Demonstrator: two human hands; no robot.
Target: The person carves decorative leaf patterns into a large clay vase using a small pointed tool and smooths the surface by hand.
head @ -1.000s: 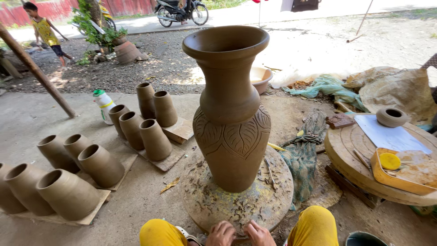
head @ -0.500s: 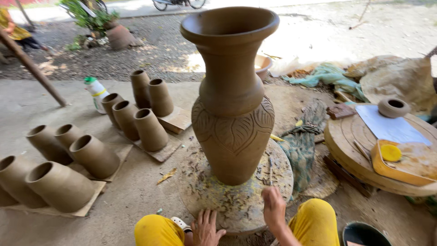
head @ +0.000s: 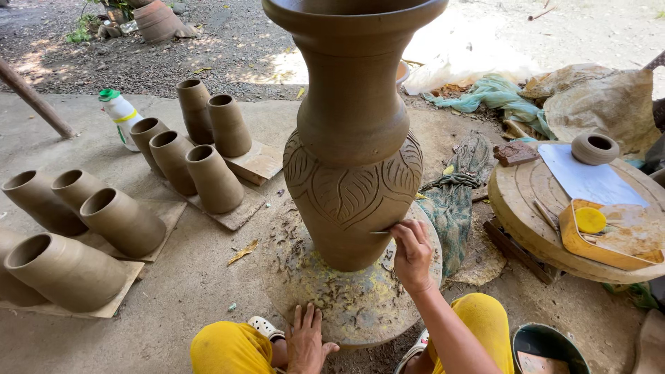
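Note:
A tall unfired clay vase [head: 353, 138] with carved leaf patterns stands on a round turntable [head: 346, 305] strewn with clay shavings. My right hand [head: 411, 253] holds a thin carving tool [head: 379, 232] whose tip touches the vase's lower body. Flat on the turntable's near edge rests my left hand [head: 305, 339], fingers spread. My knees in yellow trousers [head: 228, 350] flank the wheel.
Several unfired clay pots [head: 118, 221] lie tilted on boards at left, with a plastic bottle [head: 121, 114] behind them. At right a round wooden table [head: 526, 208] carries a small clay pot [head: 594, 148], paper and a yellow tray [head: 603, 235]. Green cloth [head: 454, 197] lies by the wheel.
My right hand rose from the turntable's edge to the vase's lower body with the tool. The view moved closer and lower. My left hand stayed on the wheel's rim.

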